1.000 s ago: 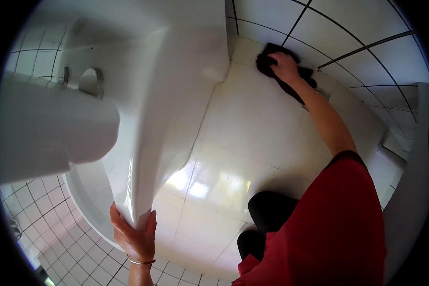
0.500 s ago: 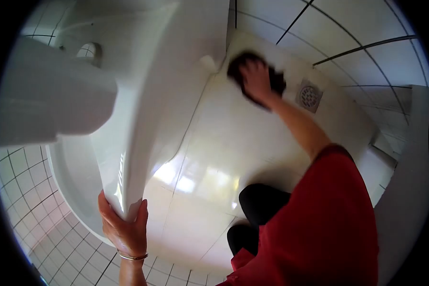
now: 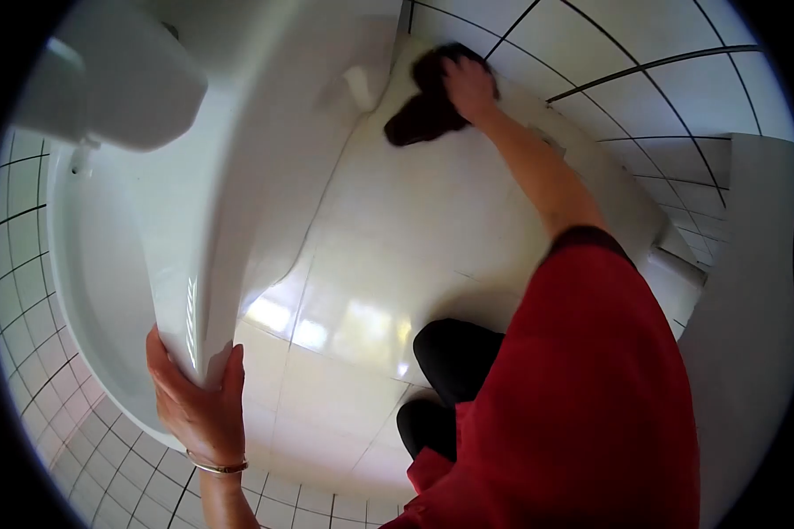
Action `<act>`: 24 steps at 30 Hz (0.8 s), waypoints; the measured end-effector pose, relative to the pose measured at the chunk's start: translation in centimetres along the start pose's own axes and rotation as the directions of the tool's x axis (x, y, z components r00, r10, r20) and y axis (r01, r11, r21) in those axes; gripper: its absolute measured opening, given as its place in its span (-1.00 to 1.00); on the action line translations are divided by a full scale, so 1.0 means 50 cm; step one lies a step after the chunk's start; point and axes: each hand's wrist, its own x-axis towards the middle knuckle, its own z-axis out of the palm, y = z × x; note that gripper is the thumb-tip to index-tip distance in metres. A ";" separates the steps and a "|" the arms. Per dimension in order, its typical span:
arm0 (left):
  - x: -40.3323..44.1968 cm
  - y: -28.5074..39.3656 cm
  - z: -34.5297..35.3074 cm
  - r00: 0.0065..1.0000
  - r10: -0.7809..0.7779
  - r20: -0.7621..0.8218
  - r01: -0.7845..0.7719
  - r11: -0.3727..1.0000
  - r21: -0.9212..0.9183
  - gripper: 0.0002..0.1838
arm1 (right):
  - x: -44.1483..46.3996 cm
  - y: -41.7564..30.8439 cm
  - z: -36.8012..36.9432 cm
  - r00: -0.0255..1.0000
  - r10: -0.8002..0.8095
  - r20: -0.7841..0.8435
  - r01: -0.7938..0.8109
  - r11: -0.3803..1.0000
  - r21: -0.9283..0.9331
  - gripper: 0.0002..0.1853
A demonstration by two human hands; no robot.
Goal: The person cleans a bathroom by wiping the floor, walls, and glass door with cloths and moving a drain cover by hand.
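Observation:
My left hand (image 3: 201,410), with a bracelet at its wrist, grips the narrow front edge of a white ceramic bathroom fixture (image 3: 194,291), thumb on one side and fingers on the other. At the far end of the pale floor my right hand (image 3: 469,86) presses on a dark cloth (image 3: 423,119), close to the foot of the tiled wall. The cloth is bunched under the fingers, and one part of it trails toward the fixture. Motion blurs the cloth and the right fingers slightly.
White wall tiles (image 3: 670,93) with dark joints rise behind the right hand. A floor drain (image 3: 547,139) is mostly hidden by my right forearm. My bent knees (image 3: 454,353) are above the glossy floor (image 3: 370,238). A pale panel (image 3: 750,256) stands at the right.
My right hand has pushed the cloth farther off, toward the wall, and the cloth has spread out to the left. My left hand keeps its grip on the fixture while the view shifts.

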 end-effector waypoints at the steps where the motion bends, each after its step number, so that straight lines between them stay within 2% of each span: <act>1: 0.006 -0.001 -0.001 0.999 0.026 -0.019 -0.025 0.999 0.042 -0.16 | -0.042 0.042 -0.017 0.997 0.072 0.024 -0.071 0.996 -0.049 -0.70; 3: 0.004 -0.004 0.001 0.998 0.055 -0.032 -0.052 0.996 0.074 -0.17 | -0.108 0.132 -0.058 0.970 0.181 0.162 -0.176 0.983 -0.050 -0.65; 5: 0.006 0.000 0.004 0.995 0.072 -0.074 -0.063 0.991 0.118 -0.18 | -0.161 0.232 -0.050 0.906 0.320 0.279 -0.265 0.939 -0.217 -0.62; 6: 0.007 0.002 0.003 0.995 0.064 -0.071 -0.055 0.992 0.116 -0.18 | -0.156 0.221 -0.084 0.907 0.313 0.283 -0.256 0.941 -0.219 -0.62; 7: 0.010 0.003 0.003 0.997 0.041 -0.062 -0.035 0.995 0.091 -0.19 | -0.149 0.220 -0.126 0.776 0.512 0.370 -0.507 0.854 -0.117 -0.63; 8: 0.010 0.004 0.003 0.998 0.027 -0.054 -0.024 0.998 0.063 -0.20 | -0.151 0.220 -0.162 0.587 0.662 0.466 -0.731 0.680 -0.046 -0.64; 9: 0.008 0.006 0.003 0.998 0.031 -0.053 -0.028 0.998 0.048 -0.20 | -0.139 0.236 -0.130 0.667 0.665 0.336 -0.716 0.697 0.043 -0.64; 10: 0.009 0.008 0.005 0.998 0.015 -0.067 -0.011 0.998 0.058 -0.21 | -0.127 0.247 -0.093 0.745 0.580 0.331 -0.637 0.766 0.092 -0.60; 11: 0.011 0.009 0.007 0.997 -0.001 -0.080 0.006 0.998 0.069 -0.21 | -0.114 0.158 -0.124 0.706 0.636 0.311 -0.690 0.717 0.101 -0.58; 12: 0.009 0.008 0.009 0.997 0.001 -0.080 0.003 0.998 0.059 -0.21 | -0.114 0.097 -0.106 0.765 0.537 0.356 -0.572 0.820 -0.007 -0.61; 13: 0.010 0.005 0.011 0.996 0.014 -0.093 -0.008 0.998 0.067 -0.22 | -0.114 0.003 -0.115 0.768 0.522 0.370 -0.553 0.833 -0.026 -0.68; 15: 0.006 0.006 0.007 0.995 0.026 -0.092 -0.018 0.997 0.080 -0.22 | -0.182 -0.135 -0.111 0.903 0.290 0.318 -0.332 0.940 0.084 -0.69; 16: 0.007 0.011 0.004 0.994 0.042 -0.100 -0.032 0.995 0.097 -0.22 | -0.233 -0.184 -0.120 0.912 0.218 0.347 -0.285 0.945 0.157 -0.66; 17: 0.010 0.014 0.004 0.992 0.057 -0.113 -0.045 0.993 0.109 -0.21 | -0.296 -0.222 -0.125 0.907 0.198 0.371 -0.310 0.911 0.271 -0.64; 18: 0.009 0.014 0.005 0.991 0.050 -0.122 -0.038 0.994 0.098 -0.21 | -0.349 -0.251 -0.148 0.866 0.122 0.484 -0.303 0.899 0.315 -0.65; 19: 0.009 0.009 0.009 0.991 0.055 -0.125 -0.043 0.994 0.098 -0.22 | -0.392 -0.265 -0.173 0.809 -0.043 0.586 -0.171 0.937 0.304 -0.64; 20: 0.008 0.005 0.011 0.990 0.062 -0.124 -0.049 0.993 0.104 -0.22 | -0.418 -0.262 -0.206 0.869 -0.205 0.451 0.039 0.936 0.350 -0.57; 22: 0.013 0.002 0.013 0.989 0.064 -0.136 -0.051 0.994 0.100 -0.24 | -0.410 -0.246 -0.167 0.934 -0.335 0.126 0.292 0.917 0.273 -0.51; 24: 0.008 0.001 0.012 0.988 0.076 -0.131 -0.062 0.992 0.106 -0.26 | -0.318 -0.230 -0.097 0.926 -0.352 0.139 0.327 0.929 0.172 -0.54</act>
